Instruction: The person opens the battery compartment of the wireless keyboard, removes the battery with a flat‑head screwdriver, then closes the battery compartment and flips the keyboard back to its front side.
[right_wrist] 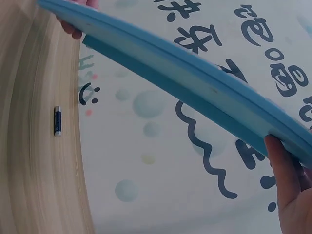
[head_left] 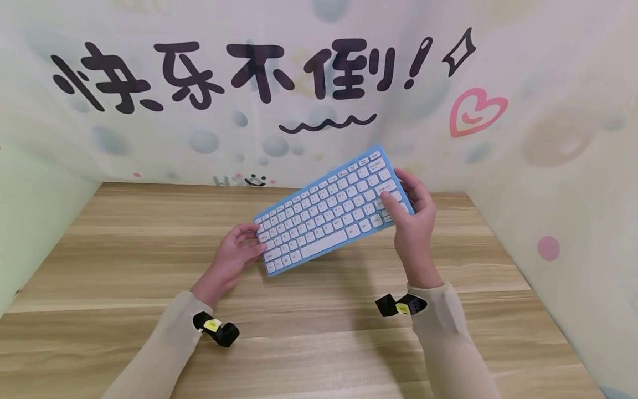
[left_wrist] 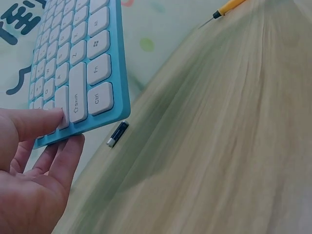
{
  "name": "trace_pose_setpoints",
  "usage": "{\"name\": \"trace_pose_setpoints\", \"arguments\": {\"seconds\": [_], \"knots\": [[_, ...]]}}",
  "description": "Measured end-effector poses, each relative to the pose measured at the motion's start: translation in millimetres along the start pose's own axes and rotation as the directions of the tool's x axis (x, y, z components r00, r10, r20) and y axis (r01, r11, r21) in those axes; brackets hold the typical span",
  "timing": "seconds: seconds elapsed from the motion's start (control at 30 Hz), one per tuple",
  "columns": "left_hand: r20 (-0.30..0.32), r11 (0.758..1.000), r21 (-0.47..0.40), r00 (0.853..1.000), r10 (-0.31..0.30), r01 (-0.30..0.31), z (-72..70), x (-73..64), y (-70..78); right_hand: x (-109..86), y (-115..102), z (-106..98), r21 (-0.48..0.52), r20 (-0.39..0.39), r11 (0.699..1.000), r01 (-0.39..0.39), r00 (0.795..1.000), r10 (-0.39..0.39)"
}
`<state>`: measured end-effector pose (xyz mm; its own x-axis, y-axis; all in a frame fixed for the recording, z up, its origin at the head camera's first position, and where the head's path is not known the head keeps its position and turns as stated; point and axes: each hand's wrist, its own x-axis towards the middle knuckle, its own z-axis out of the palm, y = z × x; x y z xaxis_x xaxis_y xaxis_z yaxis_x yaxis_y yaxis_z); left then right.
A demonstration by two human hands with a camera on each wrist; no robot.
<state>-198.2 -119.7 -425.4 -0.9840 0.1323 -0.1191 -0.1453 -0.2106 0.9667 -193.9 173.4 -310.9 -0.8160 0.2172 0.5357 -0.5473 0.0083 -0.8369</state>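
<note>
A light-blue keyboard (head_left: pixel 324 210) with white keys is held above the table, tilted, its right end higher than its left. At the left end, my left hand (head_left: pixel 238 252) pinches it, thumb on the keys and fingers underneath, as the left wrist view also shows at the hand (left_wrist: pixel 39 170). My right hand (head_left: pixel 416 221) grips the other end, thumb over the keys near the edge and fingers behind. The underside (right_wrist: pixel 195 83) of the keyboard faces the right wrist view. Its shadow falls on the wood.
A small dark cylindrical battery (left_wrist: pixel 117 134) with silvery ends lies on the wooden table (head_left: pixel 149 266), near its back edge. Farther off lies a screwdriver (left_wrist: pixel 228 8) with a yellow handle and thin shaft. A printed cloth (head_left: pixel 319 111) stands behind the table.
</note>
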Motion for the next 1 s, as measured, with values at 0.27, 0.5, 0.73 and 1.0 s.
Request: {"name": "trace_pose_setpoints", "arguments": {"seconds": [0.27, 0.5, 0.73, 1.0], "knots": [[0.020, 0.997, 0.071, 0.999, 0.026, -0.027, -8.1, -3.4, 10.8, -0.9, 3.7, -7.9, -0.026, 0.003, 0.999, -0.025, 1.000, 0.025], [0.018, 0.989, 0.145, 0.999, 0.033, -0.035, -12.6, -3.7, 18.7, -2.8, 8.2, -18.2, -0.017, -0.024, 0.997, -0.081, 0.996, 0.081], [0.023, 0.977, 0.209, 0.999, 0.043, -0.047, -18.0, -4.1, 22.0, -2.6, 13.6, -26.5, -0.030, -0.020, 0.990, -0.139, 0.990, 0.138], [0.043, 0.967, 0.248, 0.998, 0.051, -0.061, -19.4, -5.4, 24.8, -2.8, 20.7, -37.7, -0.133, -0.016, 0.965, -0.224, 0.974, 0.224]]}}
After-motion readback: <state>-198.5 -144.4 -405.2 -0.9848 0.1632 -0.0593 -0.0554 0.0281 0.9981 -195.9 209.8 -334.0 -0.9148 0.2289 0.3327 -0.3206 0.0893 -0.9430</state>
